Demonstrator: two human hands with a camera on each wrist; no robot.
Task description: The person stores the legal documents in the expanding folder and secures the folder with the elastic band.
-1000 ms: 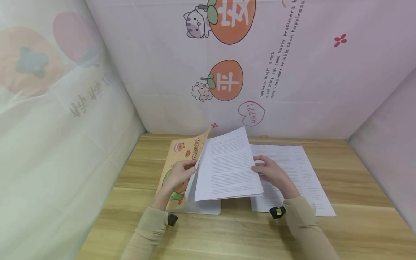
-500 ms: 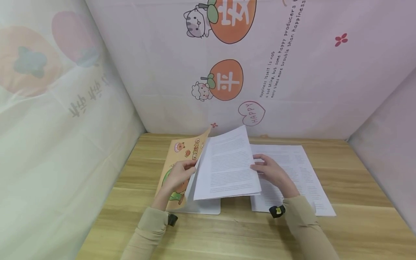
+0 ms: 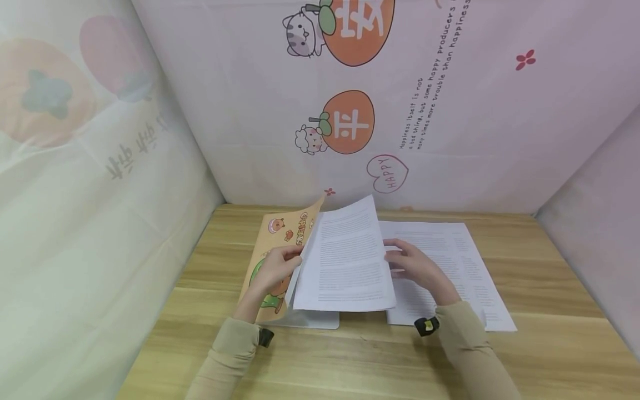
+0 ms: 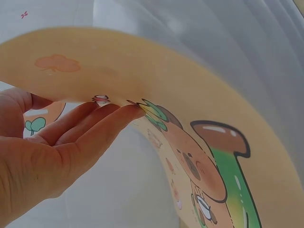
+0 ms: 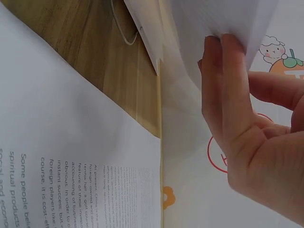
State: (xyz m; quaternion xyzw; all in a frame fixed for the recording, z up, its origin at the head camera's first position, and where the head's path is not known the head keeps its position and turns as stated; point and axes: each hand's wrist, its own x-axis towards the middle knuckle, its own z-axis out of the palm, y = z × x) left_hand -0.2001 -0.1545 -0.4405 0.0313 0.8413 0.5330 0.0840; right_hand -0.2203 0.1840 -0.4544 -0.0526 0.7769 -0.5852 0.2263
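My left hand (image 3: 278,269) pinches the lifted front cover of an orange cartoon-printed file folder (image 3: 272,228). In the left wrist view the cover (image 4: 209,85) bows outward, with the fingers (image 4: 102,126) against its printed face. The folder's pale back (image 3: 312,319) lies on the table. My right hand (image 3: 417,268) grips the right edge of a few printed sheets (image 3: 350,255), held tilted above the folder with their left edge beside the raised cover. From the right wrist, the fingers (image 5: 232,85) lie against the back of those sheets (image 5: 213,23), thumb on the other side.
More printed paper (image 3: 450,250) lies flat on the wooden table (image 3: 360,366), under and beyond my right hand. White printed cloth (image 3: 250,139) walls off the back, and pale cloth also stands at both sides.
The held sheets have shifted slightly left toward the folder's raised cover, and their lower edge has dipped a little. My right hand has moved left with them; the left hand stays in place.
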